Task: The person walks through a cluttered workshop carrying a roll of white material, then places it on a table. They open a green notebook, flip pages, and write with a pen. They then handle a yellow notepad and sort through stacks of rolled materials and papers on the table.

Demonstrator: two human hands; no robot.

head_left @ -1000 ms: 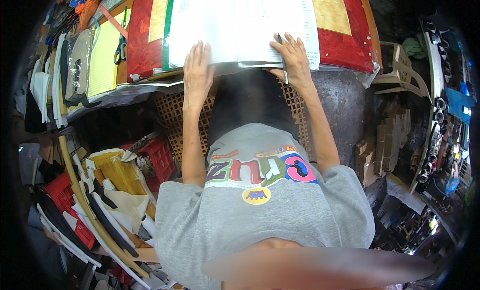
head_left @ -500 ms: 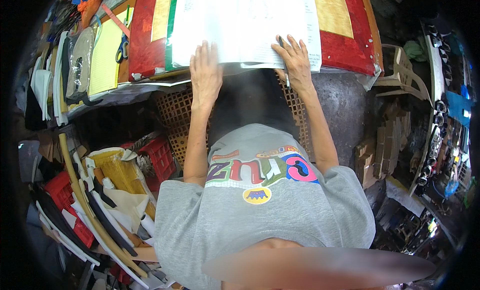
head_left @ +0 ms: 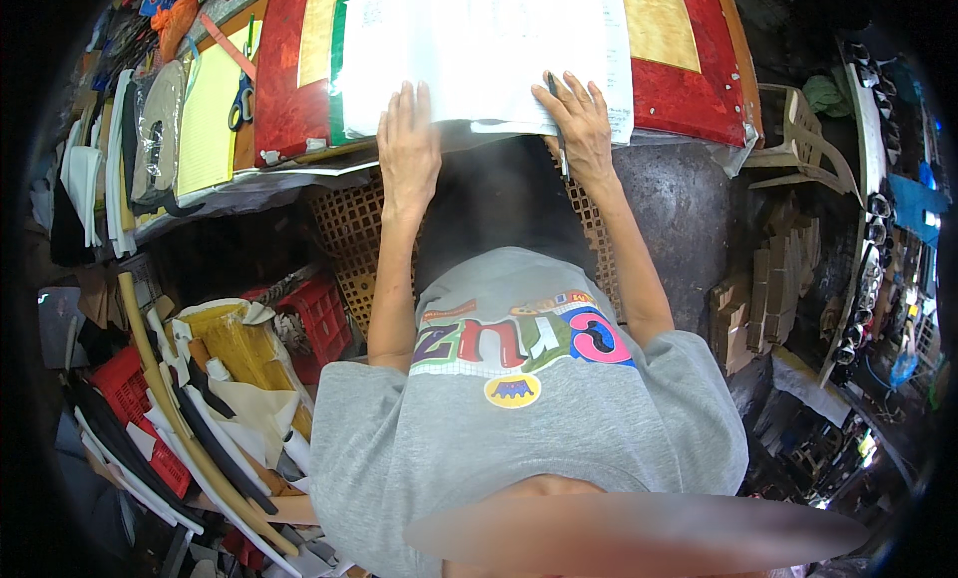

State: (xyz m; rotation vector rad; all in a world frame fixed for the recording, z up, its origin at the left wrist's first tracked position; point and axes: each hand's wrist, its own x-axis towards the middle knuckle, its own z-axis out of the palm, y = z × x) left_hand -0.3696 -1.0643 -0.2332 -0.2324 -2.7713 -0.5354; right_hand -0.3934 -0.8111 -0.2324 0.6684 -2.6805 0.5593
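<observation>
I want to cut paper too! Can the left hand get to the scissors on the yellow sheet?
Probably yes. The left hand lies flat on the white paper, and the scissors lie uncovered off to its left, with only flat board between.

Scissors (head_left: 239,101) lie on a yellow pad (head_left: 207,129) left of the red board (head_left: 284,99). A red crate (head_left: 321,319) sits below the desk (head_left: 679,209); cardboard pieces (head_left: 768,289) stack to its right.
</observation>
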